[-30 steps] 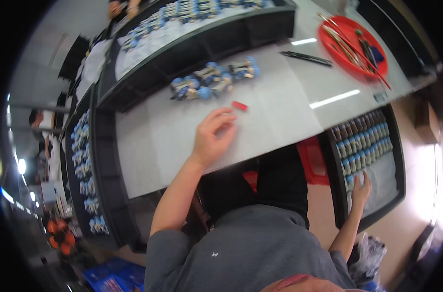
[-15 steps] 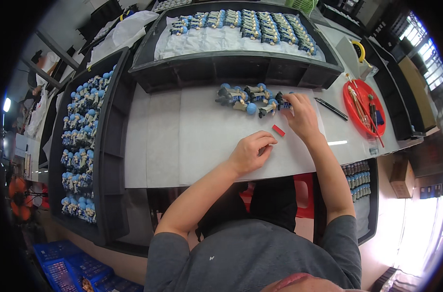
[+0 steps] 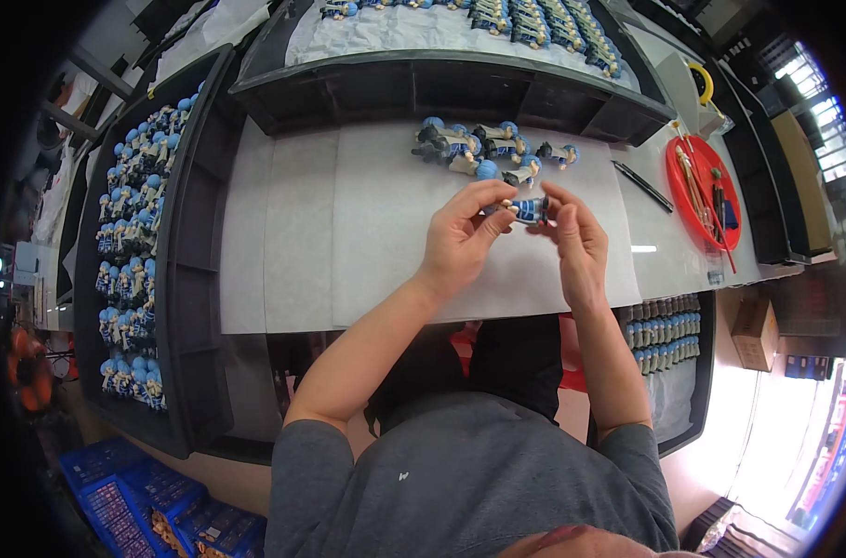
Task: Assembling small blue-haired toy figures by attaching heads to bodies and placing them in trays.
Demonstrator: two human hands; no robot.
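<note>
A small figurine [image 3: 527,210] with blue and white clothing lies sideways between my hands, above the white work surface [image 3: 395,279]. My left hand [image 3: 460,237] pinches it at one end with thumb and fingertips, covering most of its head. At the dark base end, the fingers of my right hand [image 3: 583,242] curl around it, the thumb close to the base. Just beyond my hands lies a loose group of similar blue-haired figurines [image 3: 502,144], with a single figurine [image 3: 559,153] to their right.
Black trays of figurines stand at the far side [image 3: 441,88] and at the left [image 3: 195,260]; another tray [image 3: 697,409] sits low at the right. A black pen [image 3: 641,186] lies beside a red dish [image 3: 676,186] of brushes and tools. Blue crates [image 3: 116,507] are at lower left.
My right hand has drawn back from the group with a figurine, and my left hand has come up to grip it. The red block on the surface no longer shows. The view has shifted.
</note>
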